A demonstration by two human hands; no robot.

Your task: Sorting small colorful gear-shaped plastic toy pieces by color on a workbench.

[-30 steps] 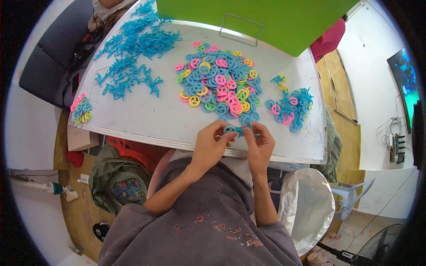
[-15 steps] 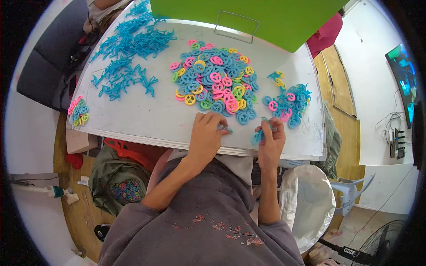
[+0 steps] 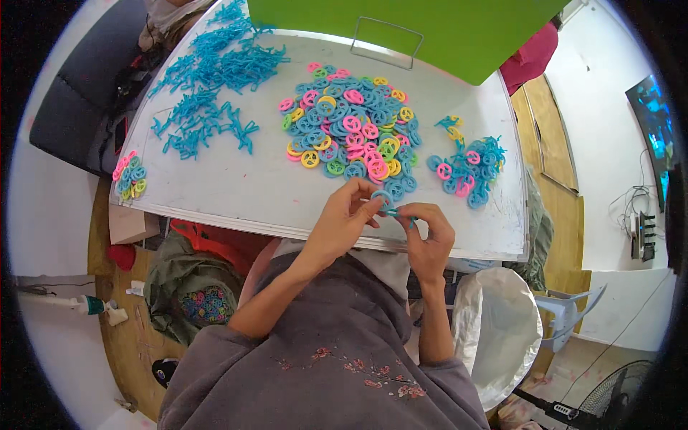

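Note:
My left hand (image 3: 340, 223) is pinched on a blue plastic wheel (image 3: 382, 196) above the table's near edge. Close against it, my right hand (image 3: 430, 240) grips a thin teal forked plastic piece (image 3: 393, 212), which meets the wheel or lies just under it; I cannot tell which. Just beyond my hands is a heap of blue, pink, yellow and green wheels (image 3: 351, 123). Right of that heap lies a smaller cluster of wheels with forked pieces among them (image 3: 469, 170). Many loose teal forked pieces (image 3: 240, 66) spread over the far left.
A green panel (image 3: 430, 32) with a wire handle (image 3: 388, 43) stands at the table's (image 3: 236, 193) far side. More wheels (image 3: 131, 179) sit by the left edge. Below are a green sack (image 3: 168, 287) of small pieces, a silver-lined bag (image 3: 494, 330) and a fan (image 3: 620, 394).
My hands have come together: the right moved left with its teal piece, and the left moved slightly right. The blue wheel now shows between my fingers.

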